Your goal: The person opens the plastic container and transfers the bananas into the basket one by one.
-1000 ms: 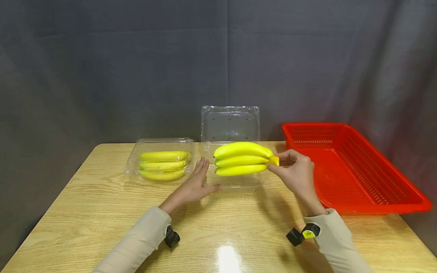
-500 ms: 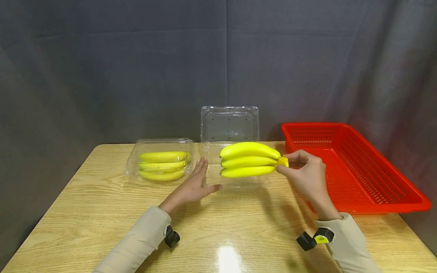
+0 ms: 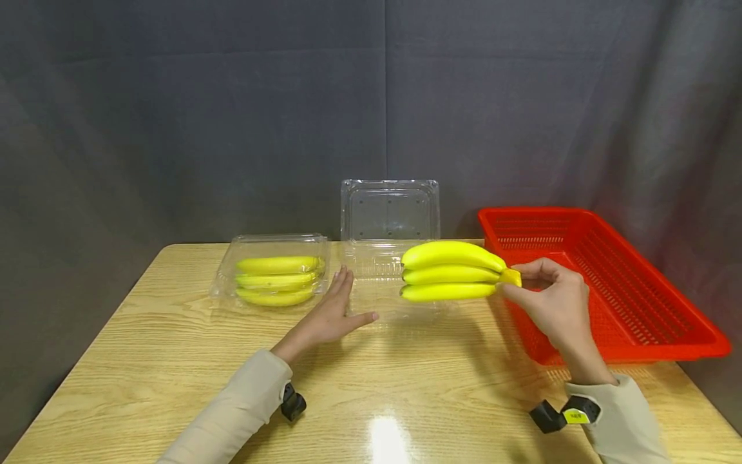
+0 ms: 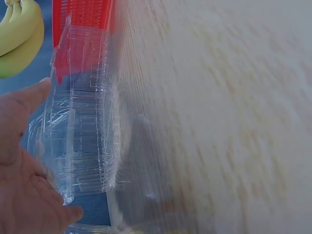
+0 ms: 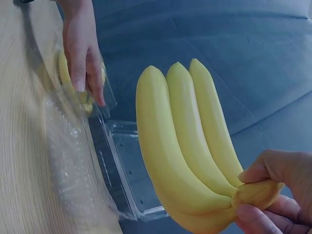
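Note:
My right hand (image 3: pixel 553 299) pinches a bunch of yellow bananas (image 3: pixel 452 274) by its stem, between thumb and fingers. The bunch hangs level above the right part of an open clear plastic clamshell box (image 3: pixel 377 293), whose lid (image 3: pixel 390 209) stands upright behind. In the right wrist view the bananas (image 5: pixel 187 141) point away from the gripping fingers. My left hand (image 3: pixel 327 316) lies at the box's left side with fingers straight and thumb along the front rim. The left wrist view has that hand (image 4: pixel 24 161) beside the clear box wall (image 4: pixel 83 131).
Left of the left hand is a closed clear box (image 3: pixel 278 239) holding another banana bunch (image 3: pixel 275 281). A large red plastic basket (image 3: pixel 614 309) stands at the table's right, just behind the right hand. The wooden table (image 3: pixel 168 367) meets a grey curtain (image 3: pixel 261 116) at the back.
The right hand has moved to the right with the banana bunch, from over the middle of the open box to its right part. The left hand has stayed in place.

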`<move>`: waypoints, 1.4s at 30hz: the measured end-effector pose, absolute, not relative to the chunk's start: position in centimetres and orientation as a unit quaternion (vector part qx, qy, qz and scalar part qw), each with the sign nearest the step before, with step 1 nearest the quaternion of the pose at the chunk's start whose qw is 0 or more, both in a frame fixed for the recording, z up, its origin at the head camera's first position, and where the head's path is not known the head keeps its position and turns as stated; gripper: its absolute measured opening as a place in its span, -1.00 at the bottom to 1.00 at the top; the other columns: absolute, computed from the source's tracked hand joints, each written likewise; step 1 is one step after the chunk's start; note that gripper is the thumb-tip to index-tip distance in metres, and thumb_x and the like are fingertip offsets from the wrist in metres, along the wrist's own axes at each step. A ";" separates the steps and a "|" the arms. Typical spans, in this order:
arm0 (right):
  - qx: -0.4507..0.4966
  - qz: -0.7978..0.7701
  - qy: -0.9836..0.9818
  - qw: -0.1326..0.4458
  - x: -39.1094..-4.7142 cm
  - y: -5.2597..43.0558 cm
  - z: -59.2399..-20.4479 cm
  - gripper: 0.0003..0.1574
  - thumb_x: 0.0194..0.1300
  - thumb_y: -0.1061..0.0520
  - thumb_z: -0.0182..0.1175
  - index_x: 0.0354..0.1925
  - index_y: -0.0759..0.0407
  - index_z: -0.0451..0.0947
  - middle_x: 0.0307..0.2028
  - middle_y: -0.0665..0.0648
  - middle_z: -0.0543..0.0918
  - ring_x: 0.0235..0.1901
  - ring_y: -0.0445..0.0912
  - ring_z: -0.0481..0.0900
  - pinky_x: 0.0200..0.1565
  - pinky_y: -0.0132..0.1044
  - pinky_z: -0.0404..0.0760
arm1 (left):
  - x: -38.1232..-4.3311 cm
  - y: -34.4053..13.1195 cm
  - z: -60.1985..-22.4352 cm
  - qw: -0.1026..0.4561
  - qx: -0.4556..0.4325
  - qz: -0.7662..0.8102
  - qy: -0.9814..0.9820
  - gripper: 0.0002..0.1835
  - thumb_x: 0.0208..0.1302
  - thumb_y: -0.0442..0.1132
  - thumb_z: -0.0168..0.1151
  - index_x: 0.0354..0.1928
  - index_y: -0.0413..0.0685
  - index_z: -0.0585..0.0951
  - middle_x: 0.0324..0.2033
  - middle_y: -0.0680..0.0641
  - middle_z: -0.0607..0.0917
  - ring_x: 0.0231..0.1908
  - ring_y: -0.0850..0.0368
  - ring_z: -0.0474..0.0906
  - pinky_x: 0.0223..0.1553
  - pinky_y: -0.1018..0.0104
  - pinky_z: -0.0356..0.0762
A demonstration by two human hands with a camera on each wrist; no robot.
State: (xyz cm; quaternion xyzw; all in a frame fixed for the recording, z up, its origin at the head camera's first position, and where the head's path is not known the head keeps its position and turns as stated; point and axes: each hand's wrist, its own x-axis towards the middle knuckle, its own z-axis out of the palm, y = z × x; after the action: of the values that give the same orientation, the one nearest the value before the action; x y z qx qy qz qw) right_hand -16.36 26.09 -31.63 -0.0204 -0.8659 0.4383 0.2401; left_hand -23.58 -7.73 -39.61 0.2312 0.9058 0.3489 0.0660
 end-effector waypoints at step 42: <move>-0.144 0.568 -0.772 0.244 -13.4 32.7 -32.2 -0.62 -0.04 0.22 0.55 -0.19 0.17 0.69 -0.40 -0.15 0.72 -0.43 -0.30 0.65 -0.40 -0.55 0.57 | -24.4 -6.4 -39.9 0.040 0.194 0.349 0.916 0.05 0.27 0.13 0.25 0.47 -0.35 -0.10 0.46 -0.25 -0.23 0.45 -0.16 -0.26 0.38 -0.03 -0.18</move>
State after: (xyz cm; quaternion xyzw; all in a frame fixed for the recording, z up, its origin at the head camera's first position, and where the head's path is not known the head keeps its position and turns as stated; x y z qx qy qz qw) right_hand -13.35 32.72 -32.24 -0.1444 -0.7723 0.5682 0.2444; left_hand -24.40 -6.44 -39.90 0.1943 0.9160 0.3488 0.0403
